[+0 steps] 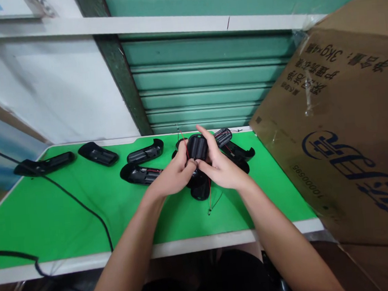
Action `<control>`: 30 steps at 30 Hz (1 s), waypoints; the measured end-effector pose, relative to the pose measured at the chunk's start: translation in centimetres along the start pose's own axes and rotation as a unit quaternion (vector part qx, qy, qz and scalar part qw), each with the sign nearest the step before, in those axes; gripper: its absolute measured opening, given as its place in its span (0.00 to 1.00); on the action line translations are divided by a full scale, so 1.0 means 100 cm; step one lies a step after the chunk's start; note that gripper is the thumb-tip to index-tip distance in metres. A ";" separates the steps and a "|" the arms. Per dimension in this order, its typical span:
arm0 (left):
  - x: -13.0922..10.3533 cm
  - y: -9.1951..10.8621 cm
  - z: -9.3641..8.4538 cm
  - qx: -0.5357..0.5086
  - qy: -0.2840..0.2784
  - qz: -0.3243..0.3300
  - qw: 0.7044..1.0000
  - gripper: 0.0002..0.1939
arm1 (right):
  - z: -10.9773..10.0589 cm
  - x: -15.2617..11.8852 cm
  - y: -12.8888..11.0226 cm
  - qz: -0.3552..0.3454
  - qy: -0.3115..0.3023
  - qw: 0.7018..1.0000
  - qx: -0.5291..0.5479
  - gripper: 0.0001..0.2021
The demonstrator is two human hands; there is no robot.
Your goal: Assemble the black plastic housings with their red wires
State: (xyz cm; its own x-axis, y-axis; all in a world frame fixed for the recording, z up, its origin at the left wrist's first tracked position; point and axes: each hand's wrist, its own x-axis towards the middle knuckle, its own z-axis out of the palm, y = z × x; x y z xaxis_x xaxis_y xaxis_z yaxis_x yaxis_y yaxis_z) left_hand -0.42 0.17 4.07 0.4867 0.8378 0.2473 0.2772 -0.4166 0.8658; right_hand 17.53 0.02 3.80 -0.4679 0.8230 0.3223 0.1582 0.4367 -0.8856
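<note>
My left hand (173,173) and my right hand (222,166) are closed around a black plastic housing (197,146) with a ribbed, battery-holder-like face. Both thumbs press together at its near end; what lies under them is hidden. A thin red wire (183,139) rises beside my left fingers. Below the thumbs shows another black housing (200,191), and a red and black wire pair (210,205) trails onto the green mat. Close to my left wrist lies an open black housing (141,174) with a red wire inside. Right of my right hand, a black battery holder (223,136) rests on more housings.
More black housings (98,154) lie along the back of the green table mat (126,224). A black cable (79,200) crosses the left side. A large cardboard box (341,119) stands against the right edge, and a green shutter (201,77) rises behind.
</note>
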 end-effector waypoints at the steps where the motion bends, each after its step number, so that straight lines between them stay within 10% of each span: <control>1: 0.000 0.000 0.000 0.001 0.000 -0.002 1.000 0.21 | 0.001 0.000 -0.001 0.001 0.001 1.000 -0.003 0.40; 23: -0.005 0.002 0.001 -0.100 -0.014 -0.043 0.994 0.34 | 0.002 -0.002 -0.016 0.028 0.019 0.999 -0.029 0.35; 30: 0.001 0.001 0.006 -0.101 0.000 -0.049 0.994 0.24 | -0.009 -0.002 -0.017 0.032 -0.006 0.999 -0.013 0.39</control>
State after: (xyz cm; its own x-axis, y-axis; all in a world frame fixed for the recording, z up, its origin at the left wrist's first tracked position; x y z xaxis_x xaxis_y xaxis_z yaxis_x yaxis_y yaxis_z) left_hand 0.17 -0.07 3.93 0.4659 0.8709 0.1565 0.1520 -0.2530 0.9554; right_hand 18.18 -0.57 5.52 -0.4659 0.8453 0.2617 0.2102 0.3931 -0.8952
